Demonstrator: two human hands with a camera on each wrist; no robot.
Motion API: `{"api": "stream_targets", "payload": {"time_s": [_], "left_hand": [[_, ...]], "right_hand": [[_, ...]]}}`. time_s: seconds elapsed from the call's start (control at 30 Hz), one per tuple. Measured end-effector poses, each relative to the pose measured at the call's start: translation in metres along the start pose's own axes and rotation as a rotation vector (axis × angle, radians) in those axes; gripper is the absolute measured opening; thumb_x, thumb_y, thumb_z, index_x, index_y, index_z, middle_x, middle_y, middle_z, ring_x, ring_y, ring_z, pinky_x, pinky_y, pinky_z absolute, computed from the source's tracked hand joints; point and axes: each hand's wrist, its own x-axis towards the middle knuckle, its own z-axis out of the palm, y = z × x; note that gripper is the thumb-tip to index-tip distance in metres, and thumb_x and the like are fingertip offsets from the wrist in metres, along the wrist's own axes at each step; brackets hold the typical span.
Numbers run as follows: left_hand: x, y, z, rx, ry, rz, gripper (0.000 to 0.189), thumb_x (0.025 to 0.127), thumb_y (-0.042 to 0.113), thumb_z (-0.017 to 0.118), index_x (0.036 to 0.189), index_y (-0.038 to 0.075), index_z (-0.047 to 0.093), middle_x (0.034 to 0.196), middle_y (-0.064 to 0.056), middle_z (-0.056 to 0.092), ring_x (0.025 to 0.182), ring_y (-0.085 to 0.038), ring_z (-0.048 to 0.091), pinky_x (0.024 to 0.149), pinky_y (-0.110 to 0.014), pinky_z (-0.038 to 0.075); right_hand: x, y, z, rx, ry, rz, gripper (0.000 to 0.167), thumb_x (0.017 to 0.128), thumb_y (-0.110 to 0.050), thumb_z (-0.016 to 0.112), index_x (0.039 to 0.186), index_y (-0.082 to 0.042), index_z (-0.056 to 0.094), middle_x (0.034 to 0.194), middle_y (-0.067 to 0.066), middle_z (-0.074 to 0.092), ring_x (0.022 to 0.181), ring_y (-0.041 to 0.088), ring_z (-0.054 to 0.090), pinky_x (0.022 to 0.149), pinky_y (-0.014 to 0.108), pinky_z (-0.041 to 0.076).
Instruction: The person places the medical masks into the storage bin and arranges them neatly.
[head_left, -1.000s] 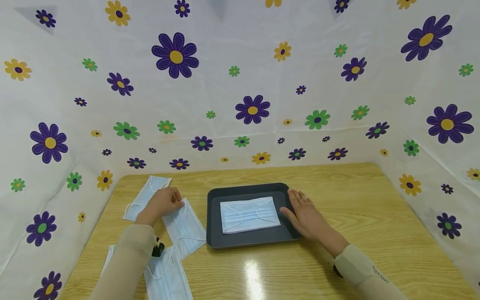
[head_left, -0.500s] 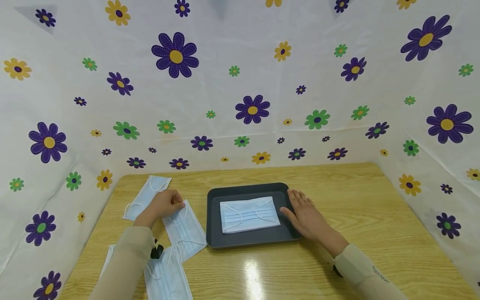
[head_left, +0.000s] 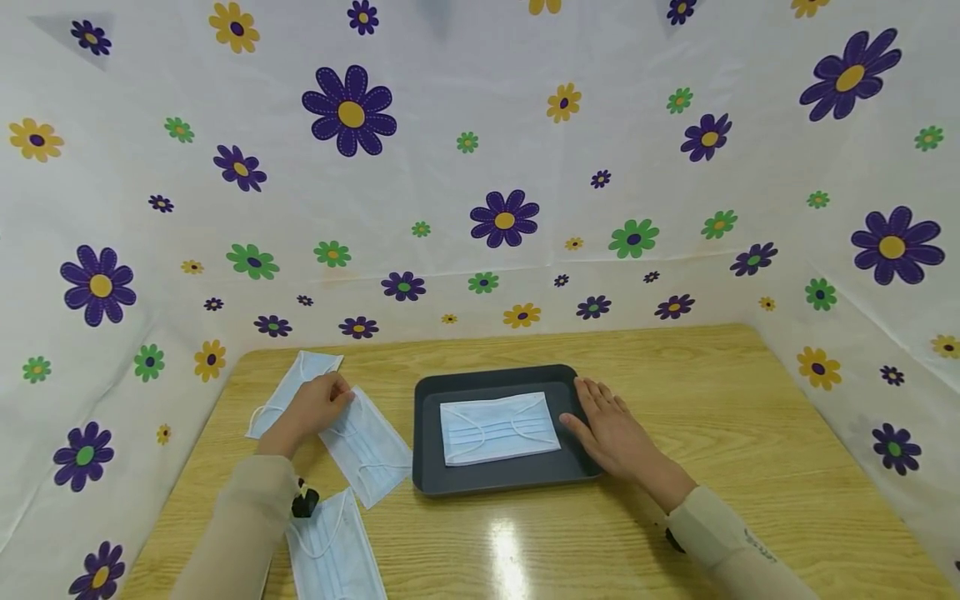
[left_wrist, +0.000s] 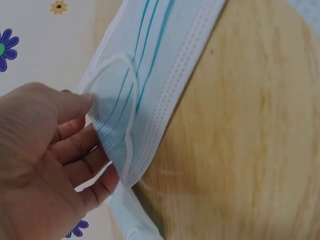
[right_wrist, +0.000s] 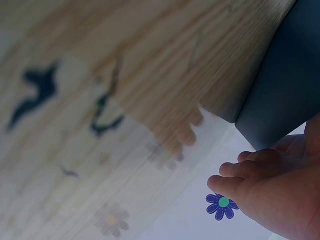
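Note:
My left hand (head_left: 318, 406) pinches one end of a light blue face mask (head_left: 371, 454) between thumb and fingers, left of the tray. In the left wrist view that mask (left_wrist: 150, 75) shows its pleats and a white ear loop, and the thumb lies at its edge. A dark grey tray (head_left: 506, 479) stands mid-table with another face mask (head_left: 498, 429) lying flat in it, loops on top. My right hand (head_left: 618, 433) rests against the tray's right side, fingers straight. In the right wrist view the right hand (right_wrist: 280, 185) touches the tray wall (right_wrist: 280, 85).
Another mask (head_left: 300, 375) lies behind the left hand, and one more mask (head_left: 335, 550) near the front edge. The wooden table (head_left: 675, 367) is enclosed by a white flowered cloth (head_left: 420, 183) at the back and sides.
My left hand has drawn back slightly to the left, and the pinched mask has shifted up and left with it, away from the front mask. The right hand and tray stay put.

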Motion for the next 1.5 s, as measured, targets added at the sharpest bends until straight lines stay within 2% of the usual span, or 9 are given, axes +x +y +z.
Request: {"api": "stream_targets", "payload": {"time_s": [0.2, 0.47, 0.57, 0.7, 0.8, 0.9, 1.03, 1.23, 1.5], "left_hand": [[-0.005, -0.010, -0.007, -0.026, 0.038, -0.108, 0.018, 0.107, 0.015, 0.054, 0.111, -0.002, 0.055, 0.090, -0.020, 0.065, 0.076, -0.027, 0.059, 0.065, -0.034, 0.047], [-0.014, -0.023, -0.015, -0.152, -0.074, -0.213, 0.053, 0.106, 0.031, 0.060, 0.138, -0.011, 0.058, 0.143, -0.040, 0.055, 0.130, -0.053, 0.058, 0.106, -0.060, 0.051], [-0.016, -0.027, -0.018, -0.207, -0.110, -0.216, 0.043, 0.102, 0.029, 0.068, 0.117, -0.012, 0.068, 0.112, -0.030, 0.068, 0.103, -0.039, 0.064, 0.091, -0.044, 0.056], [-0.021, -0.031, -0.022, -0.281, -0.127, -0.232, 0.029, 0.101, 0.023, 0.072, 0.095, -0.005, 0.066, 0.090, -0.012, 0.054, 0.085, -0.020, 0.048, 0.070, -0.029, 0.041], [-0.026, -0.032, -0.026, -0.295, -0.127, -0.250, 0.043, 0.104, 0.023, 0.068, 0.125, -0.014, 0.064, 0.118, -0.031, 0.062, 0.101, -0.026, 0.054, 0.082, -0.030, 0.051], [-0.031, -0.032, -0.031, -0.313, -0.129, -0.272, 0.068, 0.107, 0.027, 0.064, 0.150, -0.020, 0.040, 0.154, -0.040, 0.042, 0.128, -0.041, 0.054, 0.107, -0.045, 0.054], [-0.037, -0.033, -0.034, -0.383, -0.140, -0.296, 0.073, 0.109, 0.029, 0.060, 0.155, -0.018, 0.031, 0.163, -0.041, 0.027, 0.151, -0.054, 0.034, 0.120, -0.061, 0.037], [-0.044, -0.038, -0.035, -0.485, -0.115, -0.349, 0.081, 0.110, 0.033, 0.057, 0.160, -0.017, 0.017, 0.169, -0.039, 0.011, 0.158, -0.055, 0.016, 0.125, -0.061, 0.028], [-0.048, -0.044, -0.029, -0.623, -0.041, -0.412, 0.083, 0.111, 0.043, 0.053, 0.165, -0.007, 0.014, 0.171, -0.032, 0.019, 0.152, -0.039, 0.037, 0.120, -0.039, 0.043]], "right_hand": [[0.001, -0.001, 0.000, 0.002, -0.001, 0.004, 0.077, 0.113, -0.044, 0.043, 0.162, 0.011, 0.023, 0.167, 0.035, 0.027, 0.156, 0.055, 0.026, 0.123, 0.071, 0.025], [0.000, -0.001, 0.000, 0.010, -0.002, 0.006, 0.077, 0.113, -0.045, 0.043, 0.163, 0.010, 0.023, 0.167, 0.035, 0.026, 0.156, 0.055, 0.025, 0.123, 0.071, 0.025], [0.000, -0.001, 0.000, 0.006, 0.003, -0.004, 0.076, 0.113, -0.044, 0.043, 0.163, 0.010, 0.023, 0.167, 0.035, 0.027, 0.155, 0.055, 0.027, 0.122, 0.071, 0.025], [0.000, 0.000, 0.001, 0.002, 0.010, -0.017, 0.075, 0.114, -0.043, 0.043, 0.162, 0.010, 0.024, 0.166, 0.035, 0.029, 0.154, 0.055, 0.029, 0.122, 0.072, 0.026], [0.001, 0.000, 0.001, 0.005, 0.009, -0.019, 0.075, 0.114, -0.044, 0.043, 0.163, 0.010, 0.024, 0.166, 0.036, 0.030, 0.154, 0.055, 0.029, 0.122, 0.072, 0.026], [0.001, 0.001, 0.001, 0.007, 0.008, -0.019, 0.075, 0.114, -0.044, 0.043, 0.162, 0.010, 0.024, 0.166, 0.036, 0.029, 0.154, 0.055, 0.028, 0.122, 0.072, 0.026], [0.001, 0.001, 0.001, 0.007, 0.005, -0.018, 0.075, 0.113, -0.043, 0.044, 0.162, 0.011, 0.023, 0.166, 0.036, 0.029, 0.154, 0.055, 0.028, 0.122, 0.072, 0.026], [0.001, 0.001, 0.001, 0.008, 0.000, -0.014, 0.076, 0.114, -0.043, 0.044, 0.163, 0.011, 0.022, 0.167, 0.035, 0.028, 0.155, 0.055, 0.028, 0.122, 0.071, 0.025], [0.000, 0.000, 0.001, 0.017, 0.001, -0.013, 0.076, 0.114, -0.043, 0.043, 0.162, 0.011, 0.022, 0.167, 0.035, 0.028, 0.155, 0.055, 0.028, 0.122, 0.071, 0.025]]}}
